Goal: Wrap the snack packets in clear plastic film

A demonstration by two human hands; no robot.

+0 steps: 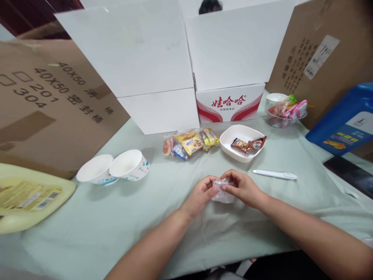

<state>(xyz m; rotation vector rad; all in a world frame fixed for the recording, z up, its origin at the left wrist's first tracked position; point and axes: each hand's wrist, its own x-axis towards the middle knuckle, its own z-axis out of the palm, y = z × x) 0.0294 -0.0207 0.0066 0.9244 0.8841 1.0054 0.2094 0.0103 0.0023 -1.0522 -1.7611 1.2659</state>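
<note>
My left hand (201, 193) and my right hand (244, 188) meet at the middle of the table, both pinching a small clear plastic bag (223, 193) between their fingertips. The bag rests low over the pale green tablecloth (122, 217). Just beyond my hands stands a white square bowl (226, 143) holding two brown snack packets (247, 144). To its left lies a pile of several wrapped snacks (190, 144). A white pen-like tool (274, 175) lies right of my right hand.
Two white paper bowls (113, 168) lie tipped at the left. A yellow jug (26, 198) lies at the far left. Cardboard and white boxes (230, 103) wall the back. A clear dish of snacks (284, 111), a blue bag (346, 120) and a dark phone (349, 174) lie at the right.
</note>
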